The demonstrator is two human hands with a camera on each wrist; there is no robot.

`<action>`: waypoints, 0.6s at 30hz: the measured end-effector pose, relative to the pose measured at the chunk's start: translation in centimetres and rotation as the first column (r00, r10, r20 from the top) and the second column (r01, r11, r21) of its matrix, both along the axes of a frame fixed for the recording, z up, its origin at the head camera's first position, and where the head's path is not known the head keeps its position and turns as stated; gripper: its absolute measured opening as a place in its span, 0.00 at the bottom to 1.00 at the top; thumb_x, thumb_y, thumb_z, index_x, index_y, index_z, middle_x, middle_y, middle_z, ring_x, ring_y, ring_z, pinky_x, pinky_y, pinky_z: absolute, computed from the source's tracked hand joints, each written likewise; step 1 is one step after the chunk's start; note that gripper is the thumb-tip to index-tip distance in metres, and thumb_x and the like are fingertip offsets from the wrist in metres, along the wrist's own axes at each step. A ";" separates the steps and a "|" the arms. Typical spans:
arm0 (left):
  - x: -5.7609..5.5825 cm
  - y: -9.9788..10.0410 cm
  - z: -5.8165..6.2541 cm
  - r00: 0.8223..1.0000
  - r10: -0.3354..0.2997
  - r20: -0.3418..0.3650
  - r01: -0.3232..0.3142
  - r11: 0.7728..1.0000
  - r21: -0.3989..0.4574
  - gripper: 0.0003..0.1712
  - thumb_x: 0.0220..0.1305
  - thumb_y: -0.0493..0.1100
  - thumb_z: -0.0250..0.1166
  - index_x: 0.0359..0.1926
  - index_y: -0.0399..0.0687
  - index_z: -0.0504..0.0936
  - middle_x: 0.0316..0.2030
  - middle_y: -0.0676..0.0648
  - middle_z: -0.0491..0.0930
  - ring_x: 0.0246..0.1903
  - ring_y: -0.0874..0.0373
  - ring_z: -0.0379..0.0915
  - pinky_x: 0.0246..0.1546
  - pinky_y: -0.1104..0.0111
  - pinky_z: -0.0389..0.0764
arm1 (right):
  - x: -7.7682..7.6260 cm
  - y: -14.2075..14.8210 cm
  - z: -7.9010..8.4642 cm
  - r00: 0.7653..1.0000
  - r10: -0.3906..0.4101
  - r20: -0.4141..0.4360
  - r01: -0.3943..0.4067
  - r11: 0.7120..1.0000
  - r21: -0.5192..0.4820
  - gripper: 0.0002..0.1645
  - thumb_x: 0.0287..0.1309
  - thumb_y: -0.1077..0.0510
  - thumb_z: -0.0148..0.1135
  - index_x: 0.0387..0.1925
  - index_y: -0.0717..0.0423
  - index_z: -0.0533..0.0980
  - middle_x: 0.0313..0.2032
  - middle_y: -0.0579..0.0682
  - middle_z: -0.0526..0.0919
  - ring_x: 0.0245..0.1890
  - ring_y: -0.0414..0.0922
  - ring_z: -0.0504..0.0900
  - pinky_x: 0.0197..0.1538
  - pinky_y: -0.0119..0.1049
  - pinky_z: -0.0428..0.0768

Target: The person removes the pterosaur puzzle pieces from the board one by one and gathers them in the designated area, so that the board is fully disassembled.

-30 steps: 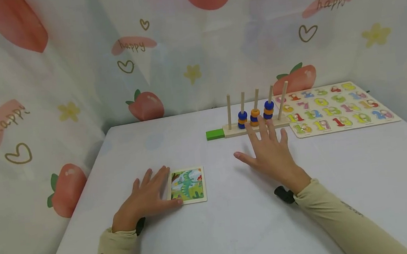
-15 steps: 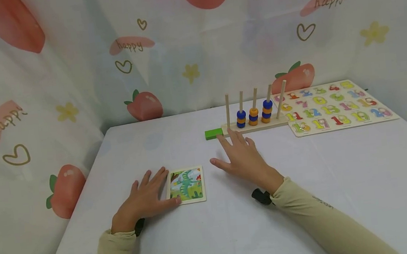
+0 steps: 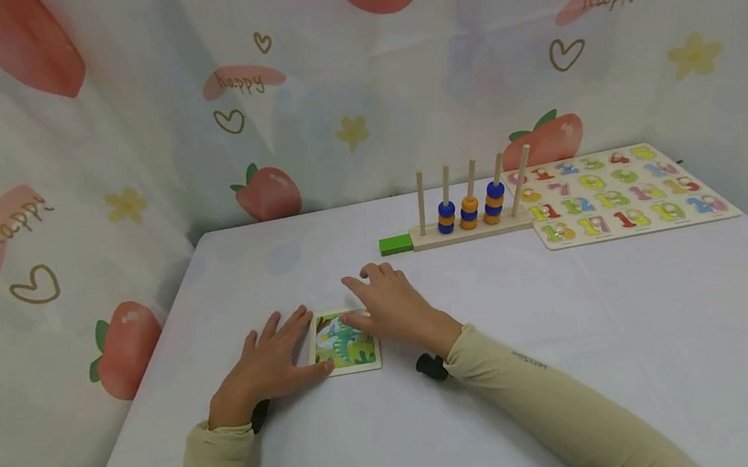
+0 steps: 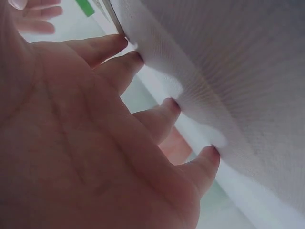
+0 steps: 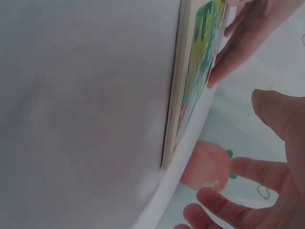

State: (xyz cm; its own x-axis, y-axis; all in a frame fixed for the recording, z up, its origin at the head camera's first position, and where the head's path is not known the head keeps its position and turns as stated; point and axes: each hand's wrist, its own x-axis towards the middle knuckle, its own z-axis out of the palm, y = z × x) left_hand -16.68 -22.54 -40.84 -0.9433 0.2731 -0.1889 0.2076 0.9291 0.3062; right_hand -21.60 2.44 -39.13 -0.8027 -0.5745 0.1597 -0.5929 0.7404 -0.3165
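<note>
A square, cream-edged wooden picture board [image 3: 344, 347] lies toward the left edge of the white worktop [image 3: 367, 445].
The left hand [image 3: 265, 366], fingers spread, touches the board's left side; the right hand [image 3: 394, 307], fingers parted and loosely bent, hovers over its far right corner.

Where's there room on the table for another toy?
On the right, between number board and right sleeve; also back left, left of the green block. It's crowded at the abacus and number board, and around the picture, by the left hand and right hand.
</note>
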 end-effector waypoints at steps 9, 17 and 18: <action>0.0 -0.1 -0.2 1.000 -0.008 -0.006 0.008 1.000 0.020 0.58 0.66 0.72 0.68 0.85 0.46 0.59 0.83 0.44 0.56 0.81 0.32 0.42 0.72 0.26 0.44 | -0.7 -2.5 -0.4 0.990 0.138 0.019 -0.139 0.990 0.017 0.32 0.73 0.41 0.69 0.68 0.57 0.80 0.54 0.59 0.80 0.54 0.55 0.76 0.58 0.50 0.77; 0.1 -0.2 0.0 1.000 -0.014 -0.022 0.015 0.999 0.043 0.57 0.66 0.70 0.69 0.84 0.46 0.60 0.83 0.44 0.57 0.81 0.31 0.43 0.71 0.25 0.44 | -0.9 -4.1 -0.2 0.969 0.203 0.138 -0.199 0.979 -0.041 0.22 0.71 0.52 0.72 0.60 0.60 0.85 0.49 0.57 0.80 0.46 0.49 0.77 0.51 0.44 0.80; 0.1 -0.2 0.0 1.000 -0.015 -0.022 0.016 0.999 0.042 0.57 0.66 0.70 0.69 0.84 0.46 0.60 0.83 0.43 0.57 0.81 0.31 0.43 0.71 0.25 0.44 | -0.9 -4.3 -0.3 0.968 0.207 0.145 -0.203 0.978 -0.041 0.22 0.71 0.53 0.72 0.60 0.60 0.85 0.49 0.57 0.80 0.45 0.49 0.77 0.50 0.43 0.80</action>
State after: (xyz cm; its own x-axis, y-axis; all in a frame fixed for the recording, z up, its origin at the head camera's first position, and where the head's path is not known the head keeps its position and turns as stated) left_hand -16.58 -22.75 -40.85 -0.9427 0.2948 -0.1560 0.2289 0.9121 0.3401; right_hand -22.54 -1.83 -39.45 -0.6843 -0.7264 0.0647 -0.6762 0.5988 -0.4291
